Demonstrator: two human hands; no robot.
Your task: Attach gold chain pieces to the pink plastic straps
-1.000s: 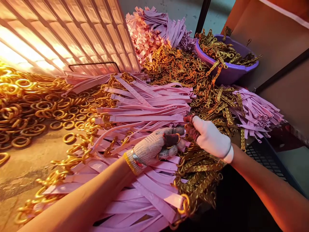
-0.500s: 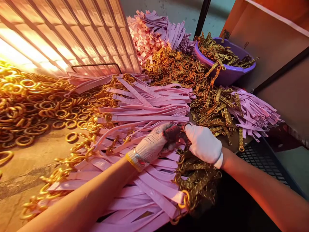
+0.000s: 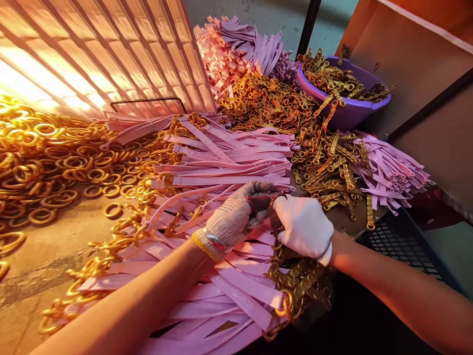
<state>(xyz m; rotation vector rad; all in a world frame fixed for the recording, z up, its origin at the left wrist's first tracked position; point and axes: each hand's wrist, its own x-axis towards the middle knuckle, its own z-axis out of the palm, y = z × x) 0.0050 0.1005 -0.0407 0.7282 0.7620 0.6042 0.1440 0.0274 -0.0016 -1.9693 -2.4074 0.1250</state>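
Both my hands work close together above a layer of pink straps [image 3: 236,283], some with gold rings and dark metal links at their ends. On my left hand [image 3: 242,209] is a dotted knit glove, its dark-coated fingers bent and closed toward the other hand. My right hand [image 3: 305,227], in a white glove with dark fingertips, is closed in a pinch right beside it. What the fingertips grip is too small and dark to make out. Below my right hand hangs a bunch of bronze metal pulls [image 3: 305,278].
Gold rings [image 3: 74,165] are heaped at left. Metal pulls [image 3: 266,103] pile up behind, more in a purple basin [image 3: 360,106]. Additional pink straps [image 3: 391,170] lie at right near a black plastic crate [image 3: 401,241]. A ribbed bright panel [image 3: 111,54] stands at back left.
My right hand has moved slightly left and down. My left hand has shifted a little, its fingers more raised. The piles look unchanged.
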